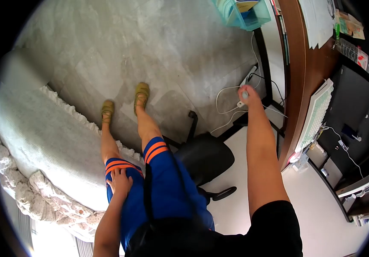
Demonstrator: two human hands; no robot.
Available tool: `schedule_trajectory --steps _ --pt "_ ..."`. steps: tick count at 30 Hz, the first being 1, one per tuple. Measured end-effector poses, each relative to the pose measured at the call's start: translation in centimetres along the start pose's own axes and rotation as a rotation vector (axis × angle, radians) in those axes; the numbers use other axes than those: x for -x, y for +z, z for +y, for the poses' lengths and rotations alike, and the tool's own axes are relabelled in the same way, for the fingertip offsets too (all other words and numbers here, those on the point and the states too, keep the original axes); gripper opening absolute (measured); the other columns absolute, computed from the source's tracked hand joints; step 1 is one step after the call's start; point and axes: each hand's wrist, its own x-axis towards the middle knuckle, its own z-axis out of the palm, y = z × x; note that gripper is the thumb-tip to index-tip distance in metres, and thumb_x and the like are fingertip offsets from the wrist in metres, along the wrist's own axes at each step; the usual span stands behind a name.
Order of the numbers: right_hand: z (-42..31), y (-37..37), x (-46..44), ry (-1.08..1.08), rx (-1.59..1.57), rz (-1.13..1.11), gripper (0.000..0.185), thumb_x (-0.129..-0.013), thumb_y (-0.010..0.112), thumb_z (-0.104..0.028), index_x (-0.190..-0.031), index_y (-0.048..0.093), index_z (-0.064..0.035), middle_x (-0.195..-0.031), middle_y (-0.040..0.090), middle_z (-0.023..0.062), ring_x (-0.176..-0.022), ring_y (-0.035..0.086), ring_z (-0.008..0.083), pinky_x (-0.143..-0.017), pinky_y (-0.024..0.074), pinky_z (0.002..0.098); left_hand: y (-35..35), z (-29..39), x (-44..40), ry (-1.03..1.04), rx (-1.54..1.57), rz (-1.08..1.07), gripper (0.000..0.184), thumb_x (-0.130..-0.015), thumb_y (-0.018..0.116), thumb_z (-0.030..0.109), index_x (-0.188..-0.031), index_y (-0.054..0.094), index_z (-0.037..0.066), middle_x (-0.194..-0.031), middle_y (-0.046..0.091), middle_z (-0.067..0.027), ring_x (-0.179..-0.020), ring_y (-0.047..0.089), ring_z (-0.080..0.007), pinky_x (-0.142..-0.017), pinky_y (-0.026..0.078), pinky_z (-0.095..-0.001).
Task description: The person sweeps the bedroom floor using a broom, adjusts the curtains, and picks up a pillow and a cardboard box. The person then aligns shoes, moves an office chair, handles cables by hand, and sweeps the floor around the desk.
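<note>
My left hand point(119, 182) lies flat on the leg of my blue shorts point(126, 201), just by the orange stripes, with its fingers spread. On the other side, my right arm reaches out, and my right hand point(249, 95) is closed around a small pale, rounded object point(245, 94). Its kind I cannot make out, as the fingers cover most of it. Close to that hand, a white power strip point(248, 77) with cables runs near the desk's leg. A white cable point(217, 103) loops over the floor beside the hand.
A black swivel chair point(206, 156) stands right of my legs. The bed point(60, 141) with a frilled cover is at left. The brown desk point(298, 81) carries a keyboard point(317, 115) and a plastic bottle point(356, 55). A turquoise bin point(253, 21) stands at the top.
</note>
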Motion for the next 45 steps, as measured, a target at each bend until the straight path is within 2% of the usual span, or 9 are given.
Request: schedule_trajectory --steps 7,15,20,22,30,34,39,42,45 --pt "8.2 6.0 -3.3 -0.46 0.826 -0.037 0.007 -0.069 0.049 -0.003 -0.063 0.047 -0.0006 -0.057 0.047 0.0095 -0.05 0.048 0.02 -0.048 0.0395 0.031 0.4 0.4 -0.3 0.014 -0.039 -0.015 0.045 -0.072 0.057 0.026 -0.113 0.046 0.01 -0.12 0.039 -0.0098 -0.117 0.032 -0.0278 -0.088 0.028 -0.0594" --pt "11.3 7.0 0.6 -0.587 0.998 0.029 0.013 -0.069 0.047 -0.001 -0.057 0.045 0.0035 -0.051 0.044 0.0116 -0.044 0.045 0.0198 -0.038 0.0352 0.0335 0.5 -0.6 -0.4 0.012 -0.003 0.031 0.045 -0.071 0.058 0.025 -0.111 0.047 0.01 -0.118 0.041 -0.0094 -0.115 0.034 -0.0275 -0.087 0.029 -0.0603" --pt "15.9 1.6 2.6 -0.649 1.051 0.166 0.027 -0.071 0.045 0.0 -0.096 0.035 0.0015 -0.061 0.043 0.0105 -0.043 0.043 0.0193 -0.036 0.036 0.0322 0.4 -1.9 -0.1 0.034 0.038 0.058 0.043 -0.07 0.058 0.024 -0.11 0.049 0.011 -0.117 0.041 -0.009 -0.116 0.033 -0.0273 -0.088 0.029 -0.0595" --pt "19.8 0.3 4.9 -0.482 0.967 0.032 0.039 -0.074 0.046 -0.001 -0.105 0.022 -0.0048 -0.065 0.042 0.0104 -0.043 0.043 0.0184 -0.034 0.0369 0.0311 0.7 -2.7 0.1 0.056 0.047 0.091 0.043 -0.07 0.059 0.024 -0.11 0.05 0.011 -0.117 0.041 -0.0088 -0.116 0.033 -0.0274 -0.089 0.029 -0.059" --pt "37.4 -1.0 15.0 -0.305 1.031 -0.169 0.034 -0.075 0.047 -0.003 -0.102 0.027 -0.0074 -0.059 0.04 0.0057 -0.04 0.039 0.0141 -0.033 0.0349 0.0289 0.8 -7.7 -0.1 0.178 0.225 0.11 0.04 -0.071 0.057 0.028 -0.106 0.053 0.011 -0.113 0.047 -0.0128 -0.11 0.041 -0.0287 -0.087 0.033 -0.0492" --pt "35.4 -1.2 19.7 -0.205 0.772 -0.289 0.038 -0.073 0.048 -0.001 -0.107 0.036 -0.0119 -0.057 0.037 0.0006 -0.039 0.032 0.008 -0.033 0.0256 0.023 0.2 -9.6 0.6 0.235 0.386 0.122 0.037 -0.071 0.056 0.027 -0.104 0.055 0.01 -0.109 0.05 -0.0133 -0.106 0.045 -0.0273 -0.089 0.034 -0.0419" --pt "30.2 2.3 18.1 -0.616 1.07 -0.146 0.025 -0.074 0.049 -0.003 -0.099 0.042 -0.0031 -0.052 0.043 0.0036 -0.037 0.041 0.013 -0.033 0.0333 0.0274 2.0 -10.6 -1.3 0.189 0.638 0.145 0.031 -0.072 0.055 0.025 -0.097 0.059 0.008 -0.093 0.058 -0.0136 -0.089 0.055 -0.0274 -0.081 0.041 -0.0355" --pt "23.8 9.7 13.0 -0.803 1.274 -0.037 0.054 -0.069 0.051 -0.009 -0.114 0.026 0.0072 -0.05 0.045 0.0056 -0.041 0.044 0.0164 -0.039 0.0381 0.0301 2.0 -8.7 -4.0 0.06 1.082 0.024 0.029 -0.073 0.054 0.022 -0.096 0.059 0.006 -0.086 0.059 -0.011 -0.082 0.057 -0.0249 -0.078 0.043 -0.0326" --pt "18.5 16.6 9.5 -0.763 1.556 -0.103 0.011 -0.071 0.052 -0.007 -0.066 0.051 0.0029 -0.049 0.047 0.0072 -0.041 0.046 0.0169 -0.039 0.0359 0.031 2.3 -4.6 -7.2 -0.068 1.837 -0.239 0.028 -0.074 0.055 0.019 -0.098 0.055 0.005 -0.085 0.056 -0.0065 -0.081 0.055 -0.0222 -0.08 0.043 -0.0356"
